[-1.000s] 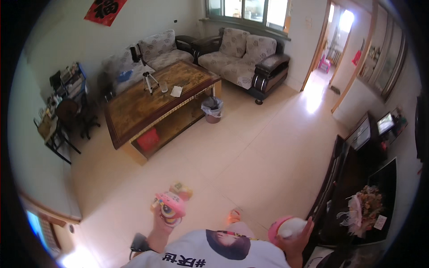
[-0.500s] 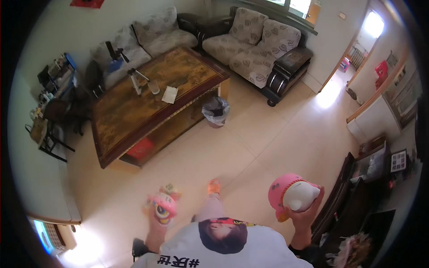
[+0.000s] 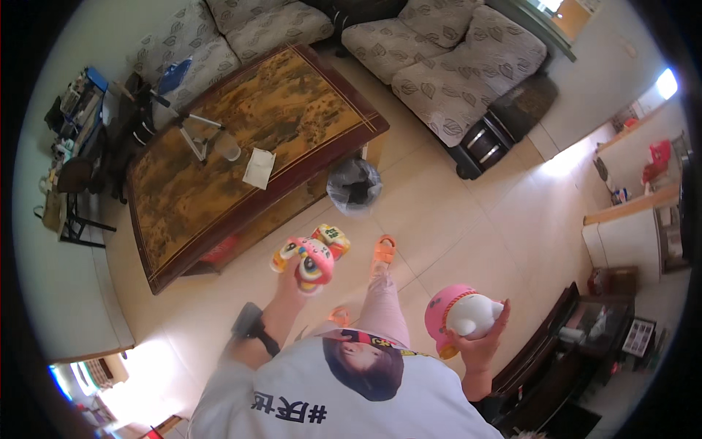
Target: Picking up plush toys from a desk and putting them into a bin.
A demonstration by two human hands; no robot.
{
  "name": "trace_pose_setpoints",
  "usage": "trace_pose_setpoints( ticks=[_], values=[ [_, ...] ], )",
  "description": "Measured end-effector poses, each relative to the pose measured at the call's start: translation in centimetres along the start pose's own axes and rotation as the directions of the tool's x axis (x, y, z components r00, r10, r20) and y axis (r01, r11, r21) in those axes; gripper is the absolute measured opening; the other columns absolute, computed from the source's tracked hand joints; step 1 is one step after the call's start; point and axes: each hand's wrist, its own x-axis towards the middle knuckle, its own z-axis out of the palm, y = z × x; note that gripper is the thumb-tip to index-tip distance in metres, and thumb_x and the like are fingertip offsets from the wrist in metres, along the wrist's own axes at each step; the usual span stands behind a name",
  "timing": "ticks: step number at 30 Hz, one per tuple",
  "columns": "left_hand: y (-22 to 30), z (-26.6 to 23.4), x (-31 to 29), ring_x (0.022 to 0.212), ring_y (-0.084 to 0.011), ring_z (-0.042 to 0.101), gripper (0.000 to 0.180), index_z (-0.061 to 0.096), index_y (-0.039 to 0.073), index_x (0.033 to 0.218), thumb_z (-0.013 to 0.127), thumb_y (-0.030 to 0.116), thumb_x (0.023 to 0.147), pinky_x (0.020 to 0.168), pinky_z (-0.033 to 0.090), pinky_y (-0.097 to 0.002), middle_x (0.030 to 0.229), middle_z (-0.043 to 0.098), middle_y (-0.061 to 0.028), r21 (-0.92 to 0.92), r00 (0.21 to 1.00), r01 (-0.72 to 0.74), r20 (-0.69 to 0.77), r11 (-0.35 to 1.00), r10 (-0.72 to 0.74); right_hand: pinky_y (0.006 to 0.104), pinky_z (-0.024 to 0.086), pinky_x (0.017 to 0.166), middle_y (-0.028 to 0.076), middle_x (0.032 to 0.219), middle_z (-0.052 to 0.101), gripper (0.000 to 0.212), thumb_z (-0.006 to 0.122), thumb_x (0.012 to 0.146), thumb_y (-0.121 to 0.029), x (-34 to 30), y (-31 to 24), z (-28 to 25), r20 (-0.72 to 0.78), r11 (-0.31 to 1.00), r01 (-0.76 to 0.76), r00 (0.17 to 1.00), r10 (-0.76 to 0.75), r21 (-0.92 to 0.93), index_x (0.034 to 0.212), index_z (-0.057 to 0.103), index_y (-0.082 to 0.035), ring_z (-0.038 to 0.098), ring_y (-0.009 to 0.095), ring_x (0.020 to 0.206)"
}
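Observation:
My left hand (image 3: 289, 284) is closed around a colourful lion-dance figurine (image 3: 314, 256) in pink, white and yellow, with large round eyes. It is held out in front of me, above the floor and short of the coffee table. On the right, my right hand (image 3: 484, 345) grips a round pink-and-white figurine (image 3: 468, 313) with a twisted cord around it. Its front is turned away, so I cannot tell what it depicts. The two figurines are well apart.
A long wooden coffee table (image 3: 219, 157) carries a tripod (image 3: 194, 139), a clear cup (image 3: 227, 146) and a paper (image 3: 259, 169). A lined trash bin (image 3: 354, 186) stands beside it. Patterned sofas (image 3: 468, 69) are behind. A dark cabinet (image 3: 537, 344) runs along the right.
My left hand has moved forward and right with the lion-dance figurine. The right hand keeps its figurine, shifted slightly left. My view has moved nearer the table, and one foot has stepped forward.

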Motion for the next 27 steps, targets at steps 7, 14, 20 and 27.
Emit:
trace_pose_setpoints(
  ticks=[7,14,20,27],
  values=[
    [-4.1,3.9,16.5,0.109,-0.0259,0.054,0.042,0.047,0.010,0.121,0.056,0.028,0.084,0.096,0.043,-0.0435,0.118,0.055,-0.0105,-0.114,0.960,0.009,-0.278,0.993,-0.040,0.0530,0.041,0.089,0.025,0.131,0.032,0.115,0.085,0.046,-0.033,16.6,1.0,7.4,0.117,0.957,0.282,0.955,-0.273,-0.068,0.138,0.021,-0.009,0.039,0.043,0.117],
    [-7.5,7.3,31.1,0.097,-0.0278,0.060,0.040,0.047,0.008,0.118,0.062,0.009,0.081,0.079,0.054,-0.0435,0.110,0.057,-0.0130,-0.016,0.848,-0.135,-0.519,0.991,0.107,0.0516,0.042,0.089,0.024,0.136,0.022,0.115,0.084,0.052,-0.033,27.3,1.7,13.2,0.203,0.968,0.208,0.951,-0.234,0.139,0.140,0.013,-0.012,0.039,0.042,0.116],
    [-10.9,4.1,42.5,0.094,-0.0236,0.061,0.055,0.041,0.006,0.122,0.069,0.006,0.075,0.076,0.054,-0.0353,0.113,0.055,-0.0122,0.104,0.783,-0.138,-0.598,0.985,0.173,0.0472,0.044,0.091,0.021,0.137,0.022,0.120,0.086,0.049,-0.031,29.0,3.0,19.5,0.267,0.962,0.235,0.927,-0.265,0.140,0.140,0.011,-0.012,0.041,0.036,0.118],
    [-12.9,-0.7,49.9,0.114,-0.0291,0.048,0.100,0.025,0.004,0.134,0.083,0.025,0.056,0.095,0.041,-0.0362,0.125,0.046,-0.0180,0.714,0.694,0.101,-0.550,0.693,0.465,0.0475,0.042,0.091,0.020,0.136,0.018,0.119,0.087,0.050,-0.027,26.3,6.0,24.9,0.429,0.964,-0.052,0.901,-0.068,0.260,0.140,0.010,-0.019,0.037,0.037,0.119]
  ],
)
